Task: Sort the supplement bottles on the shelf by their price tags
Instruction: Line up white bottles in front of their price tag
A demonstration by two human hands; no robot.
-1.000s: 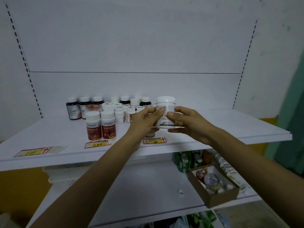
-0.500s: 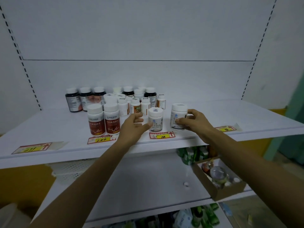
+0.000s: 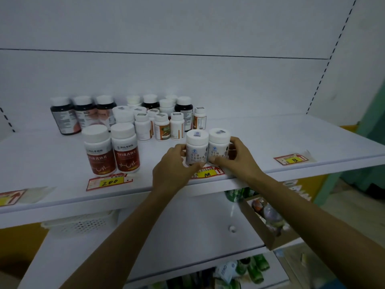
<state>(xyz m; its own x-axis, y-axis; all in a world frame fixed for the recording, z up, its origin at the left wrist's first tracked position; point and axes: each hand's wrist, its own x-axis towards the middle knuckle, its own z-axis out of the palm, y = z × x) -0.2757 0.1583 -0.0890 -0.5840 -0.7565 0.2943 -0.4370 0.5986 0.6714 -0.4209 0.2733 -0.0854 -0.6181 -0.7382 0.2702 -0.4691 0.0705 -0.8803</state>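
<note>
Since the frame half a second ago the two white bottles, then apart, have been brought together and now touch. The left hand (image 3: 173, 165) grips the left bottle (image 3: 196, 150); the right bottle (image 3: 218, 146) is gripped by the right hand (image 3: 237, 157). Both stand upright at the near edge of the shelf (image 3: 270, 138), just behind the price tag (image 3: 208, 173) marked 108.

Risk: a forward nudge on release could tip either bottle over the edge or drag the tag askew.

Bottles: squat, with white caps bearing small stickers and pale labels in blue print.
</note>
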